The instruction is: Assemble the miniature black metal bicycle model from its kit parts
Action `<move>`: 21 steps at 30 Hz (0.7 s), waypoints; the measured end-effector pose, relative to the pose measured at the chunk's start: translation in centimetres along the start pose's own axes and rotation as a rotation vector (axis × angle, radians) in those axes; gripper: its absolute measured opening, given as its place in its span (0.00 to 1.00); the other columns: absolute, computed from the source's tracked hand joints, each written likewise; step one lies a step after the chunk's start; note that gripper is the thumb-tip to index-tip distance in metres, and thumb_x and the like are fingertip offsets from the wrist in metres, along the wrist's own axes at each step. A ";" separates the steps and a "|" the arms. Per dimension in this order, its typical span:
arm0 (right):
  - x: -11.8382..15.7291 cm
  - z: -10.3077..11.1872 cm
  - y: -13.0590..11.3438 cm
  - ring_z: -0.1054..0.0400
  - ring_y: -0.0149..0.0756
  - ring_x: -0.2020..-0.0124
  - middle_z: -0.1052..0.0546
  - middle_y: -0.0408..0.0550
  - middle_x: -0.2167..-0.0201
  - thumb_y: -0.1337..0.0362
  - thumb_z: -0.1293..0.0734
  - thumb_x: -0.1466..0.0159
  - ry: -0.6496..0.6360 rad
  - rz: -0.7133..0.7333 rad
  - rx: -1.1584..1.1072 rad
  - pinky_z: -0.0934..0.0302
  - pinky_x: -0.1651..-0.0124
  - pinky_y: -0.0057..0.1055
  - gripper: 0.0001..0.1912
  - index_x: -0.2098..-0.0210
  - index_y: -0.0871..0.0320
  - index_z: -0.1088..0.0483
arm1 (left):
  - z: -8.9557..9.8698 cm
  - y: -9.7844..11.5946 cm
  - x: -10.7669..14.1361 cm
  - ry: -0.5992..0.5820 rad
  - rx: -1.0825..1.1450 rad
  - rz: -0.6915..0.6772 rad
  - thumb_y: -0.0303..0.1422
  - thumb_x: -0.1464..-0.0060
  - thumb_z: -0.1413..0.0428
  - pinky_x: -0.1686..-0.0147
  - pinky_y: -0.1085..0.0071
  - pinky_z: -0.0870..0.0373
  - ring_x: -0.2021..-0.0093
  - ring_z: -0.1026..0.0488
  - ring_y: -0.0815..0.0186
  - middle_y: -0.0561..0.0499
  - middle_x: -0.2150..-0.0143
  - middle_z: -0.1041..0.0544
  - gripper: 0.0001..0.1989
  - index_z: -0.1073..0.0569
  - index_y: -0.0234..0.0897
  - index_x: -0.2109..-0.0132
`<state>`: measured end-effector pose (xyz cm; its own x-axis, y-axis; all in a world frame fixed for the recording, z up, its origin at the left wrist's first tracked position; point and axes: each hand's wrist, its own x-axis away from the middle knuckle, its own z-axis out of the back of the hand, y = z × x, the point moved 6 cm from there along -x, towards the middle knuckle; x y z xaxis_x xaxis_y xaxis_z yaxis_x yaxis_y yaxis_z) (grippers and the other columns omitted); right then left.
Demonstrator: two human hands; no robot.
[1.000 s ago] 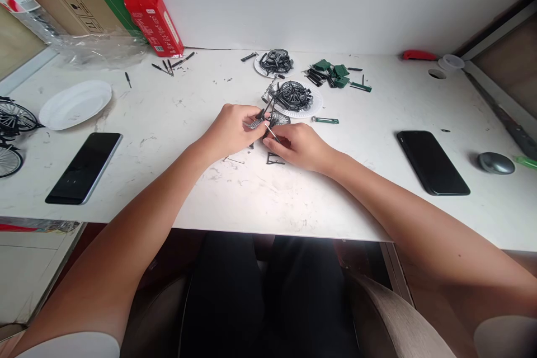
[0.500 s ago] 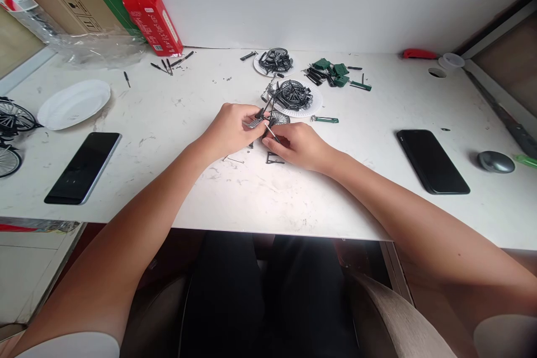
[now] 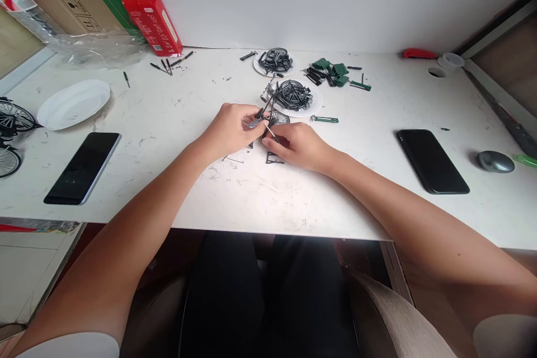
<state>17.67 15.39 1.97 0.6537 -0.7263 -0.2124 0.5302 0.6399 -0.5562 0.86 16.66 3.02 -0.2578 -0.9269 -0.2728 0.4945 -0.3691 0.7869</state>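
My left hand point(image 3: 237, 130) is closed on a small black model bicycle point(image 3: 280, 118), whose spoked wheel shows between my hands. Thumb and fingers pinch its frame and cover much of it. Against the model, my right hand point(image 3: 298, 144) grips a small screwdriver point(image 3: 273, 133); its thin metal shaft points up and left to the frame, while the fingers hide most of the handle. Just below the hands lie a small black frame-shaped part point(image 3: 274, 158) and a thin wire-like piece point(image 3: 234, 159).
Behind my hands, paper plates hold black wheels and bicycle parts point(image 3: 293, 94). Green and black pieces point(image 3: 335, 71) are heaped to their right. Phones lie at left point(image 3: 83, 168) and right point(image 3: 433, 161). A white plate point(image 3: 74, 104) and a red box point(image 3: 155, 25) are on the left.
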 end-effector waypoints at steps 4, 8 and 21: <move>0.0 0.0 0.0 0.45 0.32 0.75 0.32 0.41 0.77 0.56 0.37 0.24 -0.004 -0.002 0.004 0.53 0.67 0.34 0.16 0.68 0.55 0.36 | 0.0 0.0 0.0 0.003 0.000 -0.007 0.43 0.40 0.35 0.54 0.65 0.19 0.54 0.15 0.54 0.43 0.51 0.13 0.16 0.14 0.34 0.56; 0.0 0.0 0.0 0.44 0.32 0.75 0.32 0.42 0.77 0.56 0.37 0.24 -0.007 -0.003 0.007 0.54 0.67 0.34 0.17 0.68 0.55 0.36 | 0.0 0.0 0.0 0.007 0.001 -0.002 0.44 0.41 0.34 0.53 0.65 0.18 0.54 0.15 0.54 0.43 0.51 0.12 0.16 0.14 0.34 0.56; 0.0 0.0 -0.1 0.46 0.31 0.75 0.33 0.41 0.77 0.57 0.36 0.24 -0.006 0.000 0.002 0.54 0.67 0.34 0.17 0.69 0.55 0.37 | 0.0 0.1 0.0 -0.001 -0.001 -0.008 0.41 0.41 0.35 0.54 0.66 0.19 0.54 0.15 0.54 0.44 0.51 0.12 0.15 0.14 0.33 0.56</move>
<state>17.64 15.32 1.99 0.6566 -0.7250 -0.2080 0.5314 0.6404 -0.5545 0.91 16.63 3.10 -0.2627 -0.9240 -0.2780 0.4936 -0.3762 0.7841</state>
